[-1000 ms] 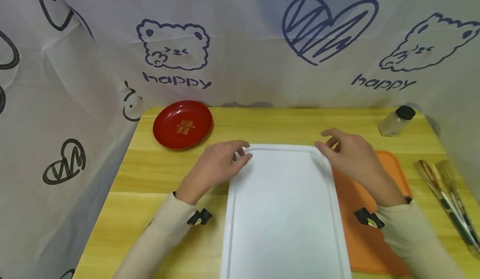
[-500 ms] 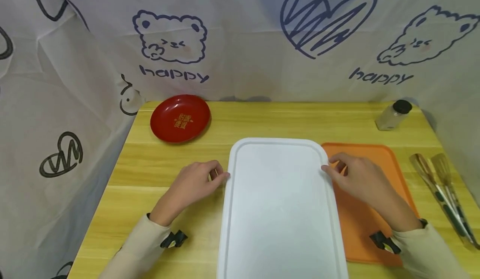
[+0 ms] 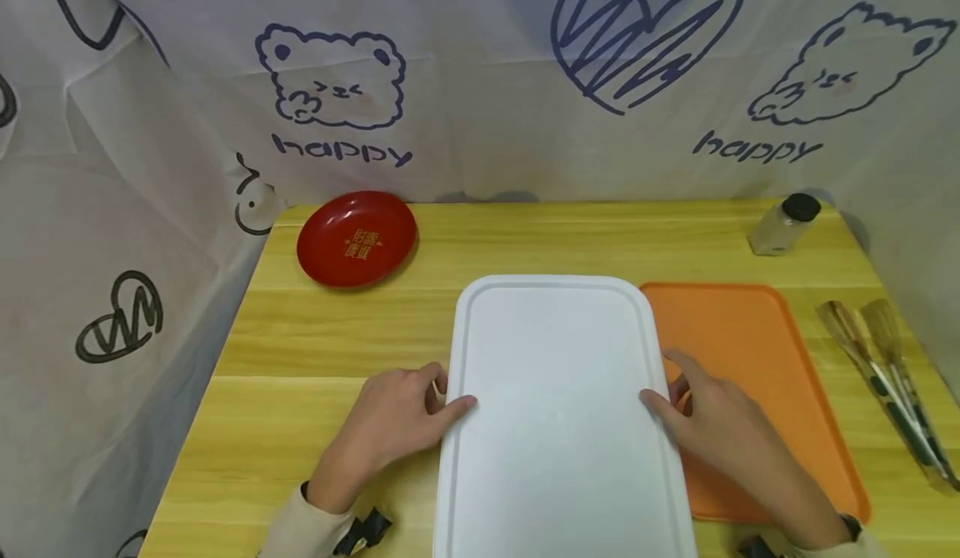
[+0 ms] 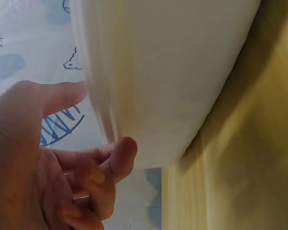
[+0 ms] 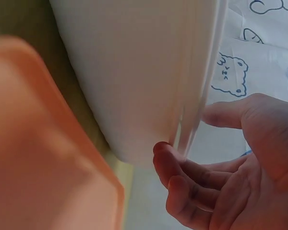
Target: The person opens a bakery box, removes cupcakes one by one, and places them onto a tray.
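Firstly, at the left, a red plate (image 3: 357,239) lies near the back of the wooden table (image 3: 315,324), apart from the hands. Next, the left hand (image 3: 393,420) pinches the left rim of a white lid (image 3: 555,424), thumb above and curled fingers below. This lid covers a deep white box (image 4: 168,81), which stands on the table between both hands. The right hand (image 3: 731,424) pinches the opposite rim similarly; how firmly, one cannot tell. Uneven pulling could tilt the lid or drag the whole box. Just beside it lies an orange tray (image 3: 750,333), which a careless right wrist might push. Further right are a small jar (image 3: 778,231) and some utensils (image 3: 906,429).
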The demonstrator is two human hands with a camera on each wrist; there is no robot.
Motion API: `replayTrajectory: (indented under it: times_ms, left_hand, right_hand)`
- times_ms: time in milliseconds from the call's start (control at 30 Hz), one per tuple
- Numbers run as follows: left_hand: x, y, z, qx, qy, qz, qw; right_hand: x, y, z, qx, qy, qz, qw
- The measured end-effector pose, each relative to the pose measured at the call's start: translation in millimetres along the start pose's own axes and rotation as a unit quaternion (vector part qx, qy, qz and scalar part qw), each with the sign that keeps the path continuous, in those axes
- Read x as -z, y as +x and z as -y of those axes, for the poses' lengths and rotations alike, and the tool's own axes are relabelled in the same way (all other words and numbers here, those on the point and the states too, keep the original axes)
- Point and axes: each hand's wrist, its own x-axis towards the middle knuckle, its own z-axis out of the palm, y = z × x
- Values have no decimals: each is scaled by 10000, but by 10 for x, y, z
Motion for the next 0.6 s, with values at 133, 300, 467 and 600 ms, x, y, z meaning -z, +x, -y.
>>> replayTrajectory:
  times_ms: [133, 300, 467, 600]
  left_hand:
    - [-68, -59, -24, 25, 101, -88, 9999]
    - [-104, -103, -38, 97, 139, -69, 9998]
    - [-121, -138, -48, 233, 164, 116, 9995]
    - [-134, -144, -53, 134, 251, 126, 9995]
  right_hand:
    - [-81, -91, -9, -29, 138, -96, 9999]
    - [-148, -145, -18, -76, 174, -336, 9993]
    - [-188, -181, -31, -100, 231, -521, 9983]
    - [-211, -196, -32, -157, 182, -554, 9982]
